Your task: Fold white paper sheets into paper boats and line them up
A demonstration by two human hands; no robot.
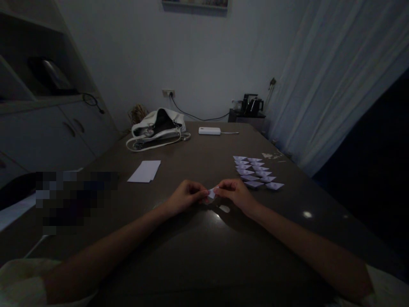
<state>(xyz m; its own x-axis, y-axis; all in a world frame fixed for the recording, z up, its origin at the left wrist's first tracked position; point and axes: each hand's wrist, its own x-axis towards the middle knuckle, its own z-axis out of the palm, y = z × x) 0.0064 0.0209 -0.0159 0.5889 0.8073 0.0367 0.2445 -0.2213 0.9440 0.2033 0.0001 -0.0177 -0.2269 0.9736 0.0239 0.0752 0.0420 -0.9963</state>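
Observation:
Between my two hands, just above the table, is a small folded piece of white paper [212, 193]. My left hand [188, 196] pinches its left end between thumb and fingers. On the other end, my right hand [235, 194] has its thumb and fingertips closed, covering part of the fold. Beyond my right hand stand several folded paper boats [245, 172] in two rows. A stack of white paper sheets [144, 171] lies to the left, past my left hand.
The dark table [191, 256] spreads under my arms. At its far side sit an open white handbag [159, 128] and a white power bank [209, 131] with a short cable. A black kettle [254, 105] stands behind on the right. White curtains [306, 85] hang along the right.

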